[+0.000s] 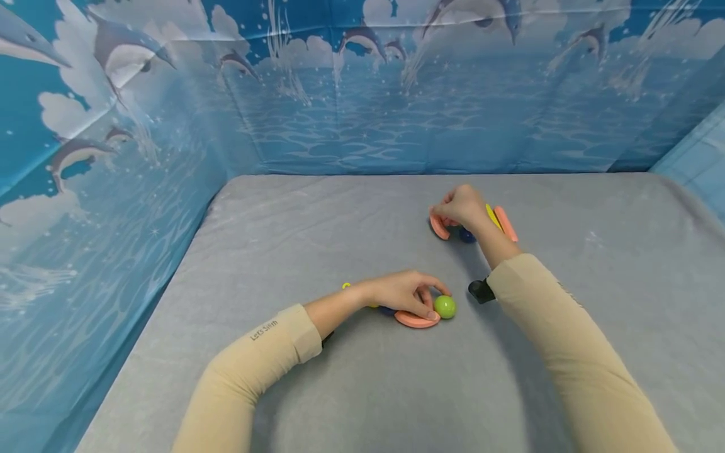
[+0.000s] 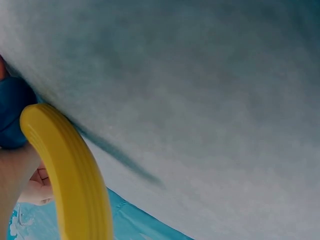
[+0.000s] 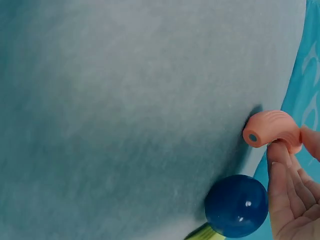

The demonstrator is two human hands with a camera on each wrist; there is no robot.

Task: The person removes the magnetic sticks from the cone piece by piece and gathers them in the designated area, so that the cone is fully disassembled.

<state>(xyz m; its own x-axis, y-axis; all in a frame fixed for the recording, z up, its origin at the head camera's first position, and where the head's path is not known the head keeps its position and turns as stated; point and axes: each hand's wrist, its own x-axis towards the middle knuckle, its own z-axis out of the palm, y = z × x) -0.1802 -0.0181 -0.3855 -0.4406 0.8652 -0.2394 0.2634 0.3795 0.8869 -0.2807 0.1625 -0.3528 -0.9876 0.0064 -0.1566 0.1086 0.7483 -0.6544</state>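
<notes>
My left hand [image 1: 404,290] grips the right end of an orange curved rod [image 1: 415,321], its index finger reaching to a green ball [image 1: 444,307] beside that end. A dark blue ball [image 2: 14,111] and a yellow curved rod [image 2: 70,170] adjoin in the left wrist view; the head view mostly hides them under the hand. Farther off, my right hand [image 1: 461,206] pinches another orange curved rod [image 3: 272,131] between thumb and fingers. Close to those fingers is a second dark blue ball [image 3: 236,206], with part of a yellow-green rod [image 3: 205,233] next to it.
Right of the right wrist lie a yellow-green rod [image 1: 492,216] and an orange rod [image 1: 506,224]. A black device [image 1: 481,291] sits under the right cuff. Grey cloth [image 1: 317,226] covers the surface, and a blue dolphin-print curtain [image 1: 362,119] borders its back and left.
</notes>
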